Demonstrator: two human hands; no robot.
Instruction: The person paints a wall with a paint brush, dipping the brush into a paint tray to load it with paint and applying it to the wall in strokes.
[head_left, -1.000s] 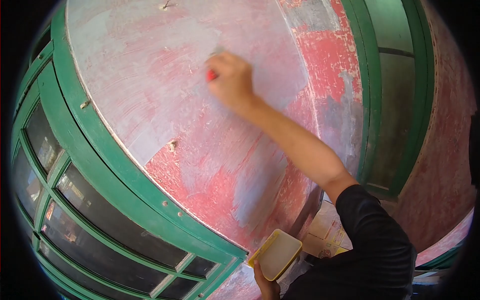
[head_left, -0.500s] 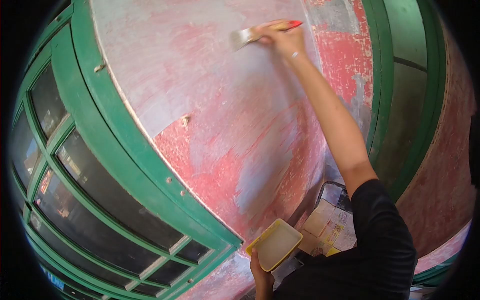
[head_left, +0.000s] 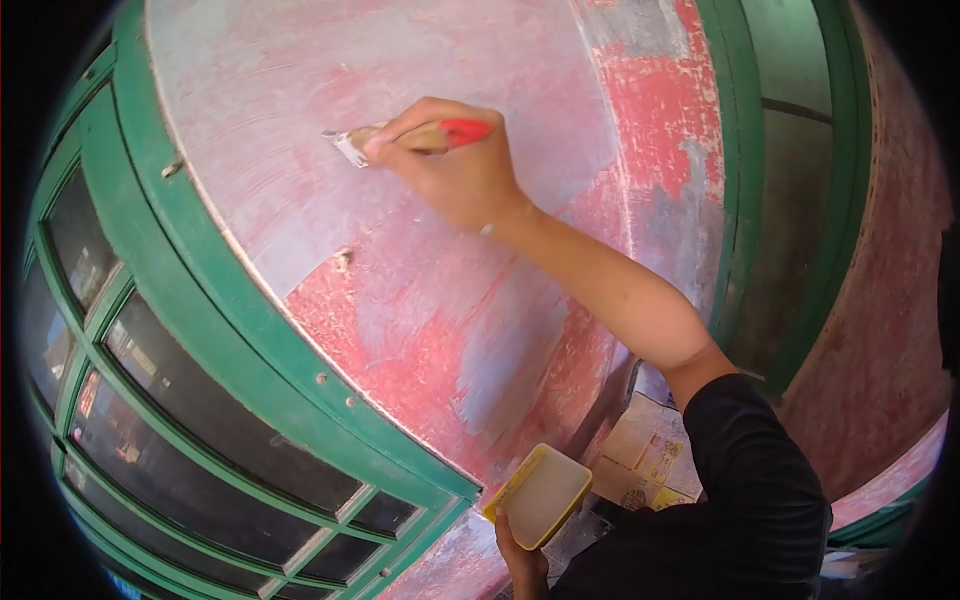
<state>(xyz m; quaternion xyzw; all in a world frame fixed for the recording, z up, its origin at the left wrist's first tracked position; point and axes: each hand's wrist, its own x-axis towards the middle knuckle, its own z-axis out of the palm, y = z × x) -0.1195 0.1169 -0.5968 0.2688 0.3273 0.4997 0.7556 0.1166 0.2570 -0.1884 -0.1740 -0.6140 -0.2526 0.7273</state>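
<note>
My right hand (head_left: 450, 165) is closed round the wooden handle of a paintbrush (head_left: 432, 137) with a red end. The brush's pale bristles point left, against a wall (head_left: 420, 330) of worn red patches under a whitish, streaky coat. Low in the view, my left hand (head_left: 520, 560) grips the near-left side of a yellow-rimmed tub (head_left: 541, 497). Pale liquid fills part of the tub, which is slightly tilted near the foot of the wall.
A green-framed window (head_left: 200, 370) with dark panes lines the left side. Another green frame (head_left: 740, 170) stands at the right, beside a red, peeling strip. Printed cardboard (head_left: 645, 455) lies below, next to my right sleeve. A small knob (head_left: 345, 260) juts from the wall.
My right hand and the brush have moved left and down across the wall. The tub in my left hand has shifted only slightly, and the view has turned a little.
</note>
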